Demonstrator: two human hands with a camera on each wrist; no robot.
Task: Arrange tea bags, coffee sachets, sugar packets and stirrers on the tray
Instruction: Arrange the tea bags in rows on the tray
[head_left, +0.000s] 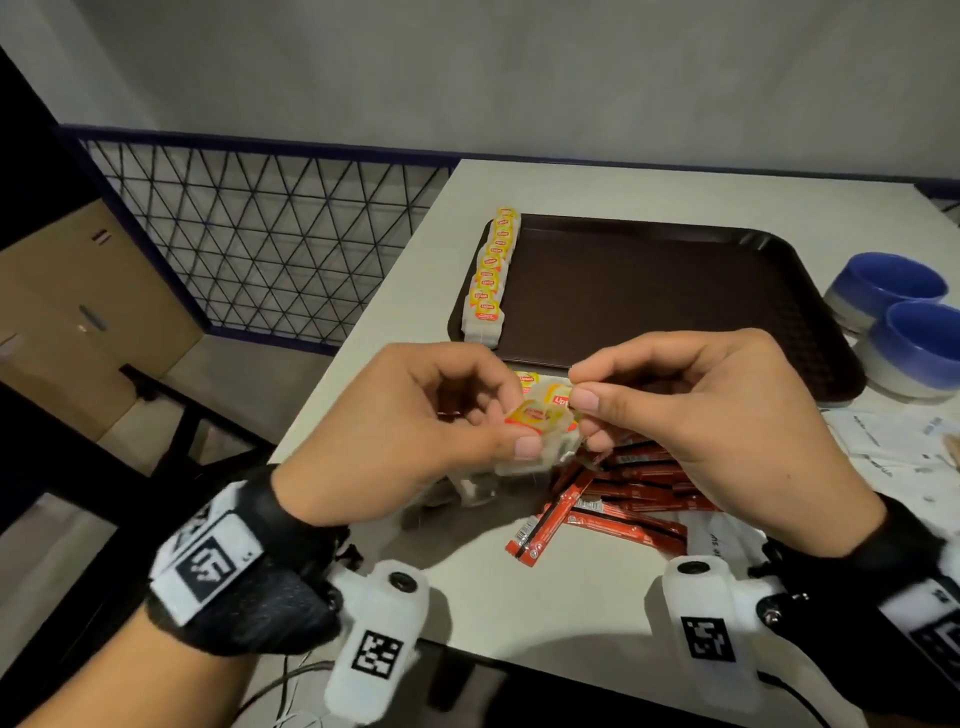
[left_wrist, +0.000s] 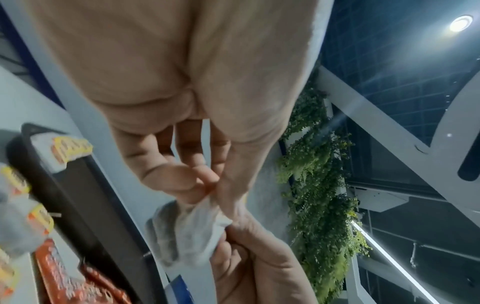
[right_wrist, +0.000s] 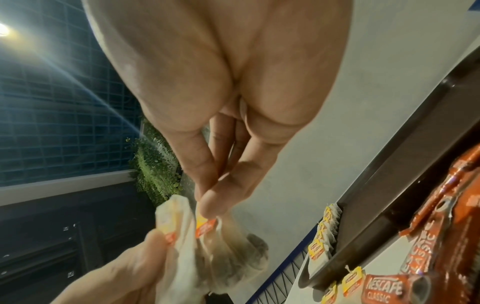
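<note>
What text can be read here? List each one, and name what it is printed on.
"NESCAFE CLASSIC": red coffee sachet.
"Lipton", partly covered: yellow tag of the tea bags that the left hand and right hand pinch.
Tags on the tea bag row on the tray: too small to read.
White packets: blurred.

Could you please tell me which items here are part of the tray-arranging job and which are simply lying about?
Part of the job:
tray
tea bags lined up on the tray
tea bags held in both hands
red coffee sachets
white packets

Lying about:
two blue bowls
cardboard box
</note>
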